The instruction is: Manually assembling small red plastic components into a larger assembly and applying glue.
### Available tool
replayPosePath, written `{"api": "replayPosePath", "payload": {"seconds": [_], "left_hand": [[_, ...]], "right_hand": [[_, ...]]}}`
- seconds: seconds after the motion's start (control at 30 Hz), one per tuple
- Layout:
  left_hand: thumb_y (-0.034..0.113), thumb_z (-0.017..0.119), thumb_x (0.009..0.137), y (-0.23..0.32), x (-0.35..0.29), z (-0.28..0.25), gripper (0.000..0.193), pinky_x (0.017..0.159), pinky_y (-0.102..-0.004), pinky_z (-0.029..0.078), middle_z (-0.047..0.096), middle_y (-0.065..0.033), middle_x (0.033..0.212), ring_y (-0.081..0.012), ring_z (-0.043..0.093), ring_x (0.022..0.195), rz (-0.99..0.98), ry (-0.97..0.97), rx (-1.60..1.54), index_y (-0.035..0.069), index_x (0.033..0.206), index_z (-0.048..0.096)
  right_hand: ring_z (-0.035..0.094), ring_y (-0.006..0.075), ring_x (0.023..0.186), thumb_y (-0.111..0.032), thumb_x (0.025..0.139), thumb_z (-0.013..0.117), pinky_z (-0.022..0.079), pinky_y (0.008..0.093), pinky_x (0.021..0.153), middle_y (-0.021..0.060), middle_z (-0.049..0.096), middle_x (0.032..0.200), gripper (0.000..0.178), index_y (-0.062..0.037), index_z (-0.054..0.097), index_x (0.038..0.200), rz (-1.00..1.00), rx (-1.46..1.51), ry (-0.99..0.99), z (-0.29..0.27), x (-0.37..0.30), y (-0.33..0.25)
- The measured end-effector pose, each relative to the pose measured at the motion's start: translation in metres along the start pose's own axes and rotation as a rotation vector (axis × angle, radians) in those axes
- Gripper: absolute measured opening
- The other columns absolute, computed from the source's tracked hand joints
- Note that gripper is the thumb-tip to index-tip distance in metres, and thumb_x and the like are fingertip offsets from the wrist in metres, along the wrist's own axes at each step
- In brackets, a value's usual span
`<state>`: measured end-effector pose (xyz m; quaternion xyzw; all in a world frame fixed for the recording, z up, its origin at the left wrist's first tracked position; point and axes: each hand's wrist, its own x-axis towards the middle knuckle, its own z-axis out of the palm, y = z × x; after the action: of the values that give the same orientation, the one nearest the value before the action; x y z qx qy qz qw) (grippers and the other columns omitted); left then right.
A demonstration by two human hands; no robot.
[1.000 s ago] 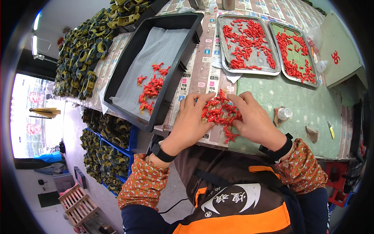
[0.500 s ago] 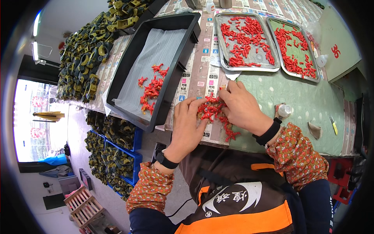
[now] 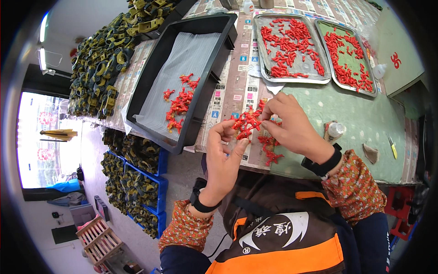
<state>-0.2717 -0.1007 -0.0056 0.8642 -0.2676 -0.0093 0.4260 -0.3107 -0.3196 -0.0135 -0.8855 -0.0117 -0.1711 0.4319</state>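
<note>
Small red plastic figures (image 3: 248, 122) with yellowish bits form a cluster at the table's front edge. My left hand (image 3: 223, 157) curls around the near left side of this cluster, its thumb and fingers closed on some of the figures. From the right, my right hand (image 3: 294, 125) pinches at the cluster's edge with thumb and forefinger; its fingertips partly hide what they grip. A few more red figures (image 3: 273, 157) lie just below the right hand. Further left, similar red figures (image 3: 179, 105) rest on the lined bottom of a black tray (image 3: 141, 86).
Two metal trays (image 3: 329, 81) of small red parts stand at the back. On the green mat (image 3: 315, 98) are a small capped bottle (image 3: 335, 129), a cloth scrap (image 3: 371, 154) and a yellow-handled knife (image 3: 393, 147). Olive toy vehicles (image 3: 98, 68) are heaped left; blue crates (image 3: 162, 182) stand below.
My left hand has turned more upright and its thumb and fingers have closed in on the red figures. My right hand has shifted slightly, its fingertips now pinching at the cluster.
</note>
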Motion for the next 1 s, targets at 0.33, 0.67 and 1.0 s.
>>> {"api": "replayPosePath", "payload": {"seconds": [0.33, 0.67, 1.0], "left_hand": [[0.023, 0.065, 0.106, 0.026, -0.006, -0.003, 0.018, 0.073, -0.0218, 0.050, 0.069, 0.0016, 0.101, -0.0068, 0.065, 0.088, -0.727, -0.287, -1.178, 0.008, 0.116, 0.065], [0.020, 0.068, 0.104, 0.034, -0.013, -0.002, 0.013, 0.071, -0.0202, 0.048, 0.070, 0.0014, 0.095, -0.0049, 0.064, 0.083, -0.731, -0.288, -1.169, 0.009, 0.109, 0.067], [0.012, 0.069, 0.101, 0.035, -0.017, 0.001, 0.007, 0.080, -0.0245, 0.053, 0.073, -0.0034, 0.095, -0.0097, 0.067, 0.083, -0.730, -0.239, -1.140, 0.006, 0.105, 0.067]], "right_hand": [[0.062, 0.0348, 0.079, -0.005, 0.087, 0.070, 0.049, 0.0428, 0.071, 0.0156, 0.061, 0.084, 0.014, -0.0016, 0.059, 0.095, 0.149, 0.324, -0.063, -0.018, -0.026, -0.046], [0.063, 0.0390, 0.074, 0.000, 0.088, 0.067, 0.049, 0.0454, 0.066, 0.0182, 0.061, 0.081, 0.013, -0.0007, 0.056, 0.092, 0.057, 0.283, 0.029, -0.012, -0.041, -0.049], [0.065, 0.0369, 0.070, 0.003, 0.085, 0.069, 0.050, 0.0411, 0.062, 0.0190, 0.062, 0.079, 0.013, 0.0009, 0.057, 0.089, 0.170, 0.316, 0.038, -0.011, -0.047, -0.052]]}}
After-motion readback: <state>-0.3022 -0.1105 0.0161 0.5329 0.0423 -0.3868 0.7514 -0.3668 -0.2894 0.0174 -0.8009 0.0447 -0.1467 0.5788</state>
